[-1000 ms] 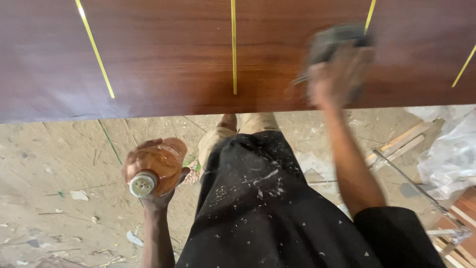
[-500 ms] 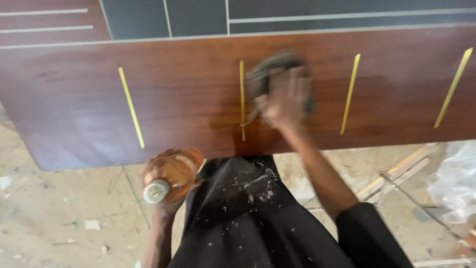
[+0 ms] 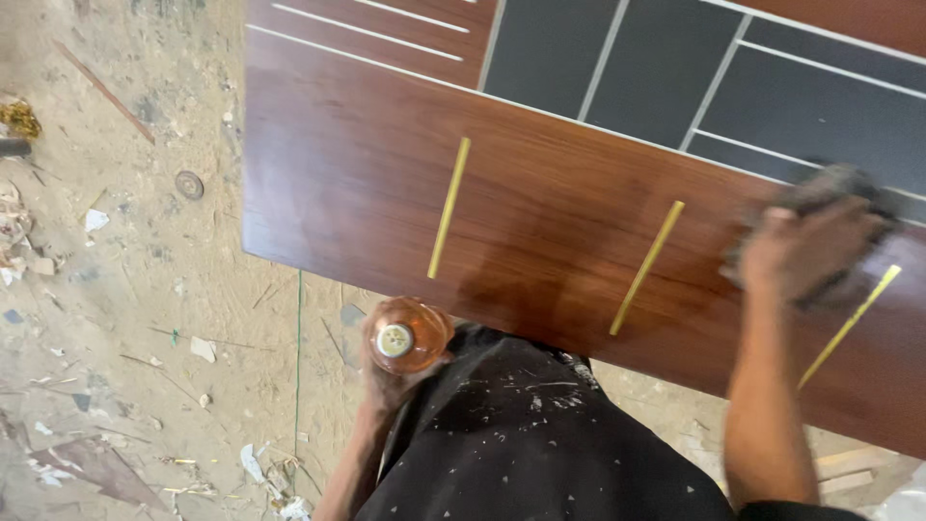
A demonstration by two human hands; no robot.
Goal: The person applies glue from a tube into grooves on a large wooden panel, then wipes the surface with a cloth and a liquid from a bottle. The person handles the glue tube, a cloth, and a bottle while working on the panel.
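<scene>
Dusty workshop floor [image 3: 145, 289], littered with scraps and shavings. Brown wood panel [image 3: 540, 232] with 3 brass inlay strips lies across the view. Right hand [image 3: 801, 256] is clamped on a dark rag [image 3: 830, 193], pressed to the panel near the third strip. Surface between the strips looks darker, likely already rubbed; the left end looks untouched. Left hand [image 3: 391, 381] grips an amber bottle [image 3: 405, 338], held below the panel's near edge, cap on, orange-brown liquid inside; level unclear.

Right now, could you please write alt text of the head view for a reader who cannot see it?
A person's right hand presses a dark cloth on a glossy brown wooden panel inlaid with brass-coloured strips, while the left hand holds an amber bottle below the panel's edge. The person wears dark, paint-flecked clothing, and the dusty floor is littered with scraps.
</scene>
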